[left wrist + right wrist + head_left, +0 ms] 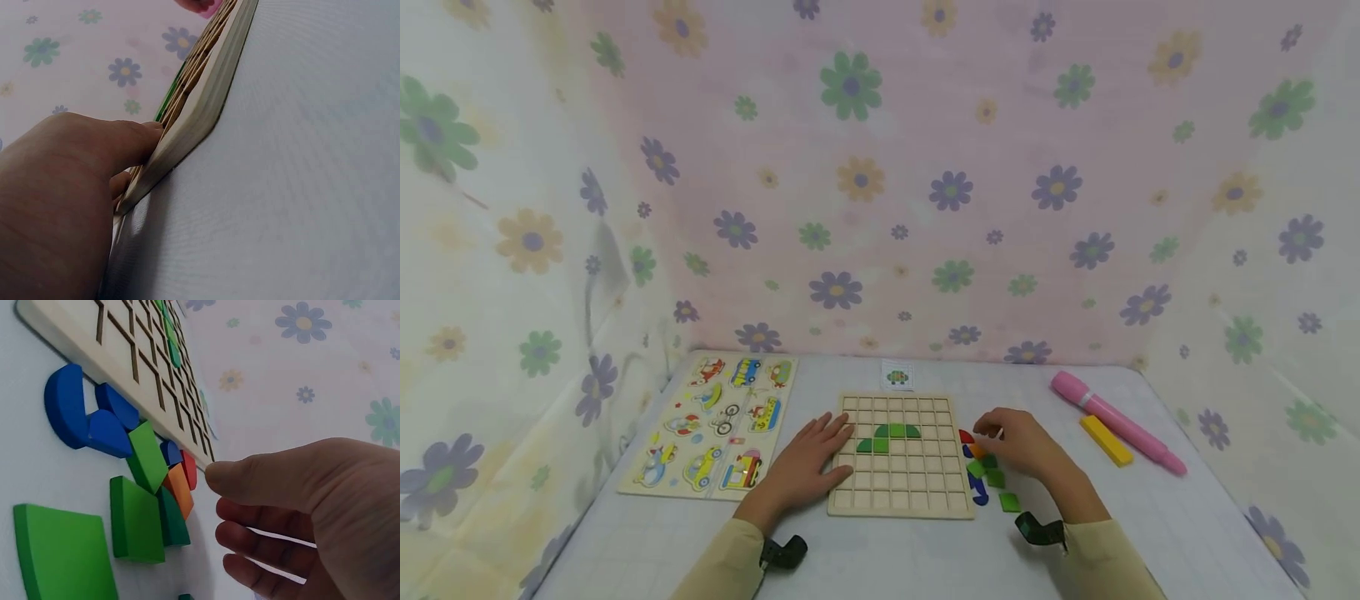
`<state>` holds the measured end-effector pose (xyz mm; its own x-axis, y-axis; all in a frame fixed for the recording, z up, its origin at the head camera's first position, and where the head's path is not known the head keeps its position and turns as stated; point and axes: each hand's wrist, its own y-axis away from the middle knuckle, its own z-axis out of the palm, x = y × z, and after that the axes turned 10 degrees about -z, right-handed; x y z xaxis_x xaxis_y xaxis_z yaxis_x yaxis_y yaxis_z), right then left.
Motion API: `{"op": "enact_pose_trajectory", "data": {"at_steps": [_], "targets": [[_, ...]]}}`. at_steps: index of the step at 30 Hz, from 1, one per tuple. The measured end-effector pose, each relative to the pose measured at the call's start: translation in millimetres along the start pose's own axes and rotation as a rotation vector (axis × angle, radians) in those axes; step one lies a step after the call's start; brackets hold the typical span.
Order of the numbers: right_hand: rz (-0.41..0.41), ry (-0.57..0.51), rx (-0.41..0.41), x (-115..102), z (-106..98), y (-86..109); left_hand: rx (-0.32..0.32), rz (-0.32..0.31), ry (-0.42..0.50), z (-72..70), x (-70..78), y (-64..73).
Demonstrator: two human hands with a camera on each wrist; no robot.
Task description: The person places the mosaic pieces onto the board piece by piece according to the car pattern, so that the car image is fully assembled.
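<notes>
A wooden grid board (901, 502) lies flat on the table, with several green pieces (882, 445), squares and rounded ones, set in its cells. My left hand (805, 467) rests on the board's left edge with its fingers spread; the left wrist view shows the thumb (134, 140) touching the rim. Beside the board's right edge, my right hand (1021, 442) hovers near a cluster of loose pieces. These include green squares (134, 519), blue curved pieces (65, 406), an orange piece (179, 489) and a red piece (189, 469). Nothing shows between its loosely bent fingers.
On the left lies a puzzle board (700, 433) with vehicle pictures. A small picture card (897, 375) sits behind the grid board. To the right are a yellow bar (1106, 441) and a long pink stick (1120, 422). Flowered cloth (902, 167) surrounds the table.
</notes>
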<state>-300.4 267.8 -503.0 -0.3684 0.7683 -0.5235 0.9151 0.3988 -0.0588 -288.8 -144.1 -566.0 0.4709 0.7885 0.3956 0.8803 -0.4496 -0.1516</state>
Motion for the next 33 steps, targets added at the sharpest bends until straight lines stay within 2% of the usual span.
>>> {"op": "enact_pose_trajectory", "data": {"at_steps": [5, 25, 33], "targets": [[-0.040, -0.005, -0.035, 3.1, 4.4, 0.0, -0.009, -0.011, -0.006, 0.6, -2.3, 1.6], [0.000, 0.044, -0.071, 5.4, 8.8, -3.4, -0.002, -0.009, -0.022, -0.4, 1.0, -1.2], [-0.025, 0.086, -0.032, 3.4, 11.0, -3.4, -0.019, -0.025, -0.021, -3.2, 2.5, -0.3]]}}
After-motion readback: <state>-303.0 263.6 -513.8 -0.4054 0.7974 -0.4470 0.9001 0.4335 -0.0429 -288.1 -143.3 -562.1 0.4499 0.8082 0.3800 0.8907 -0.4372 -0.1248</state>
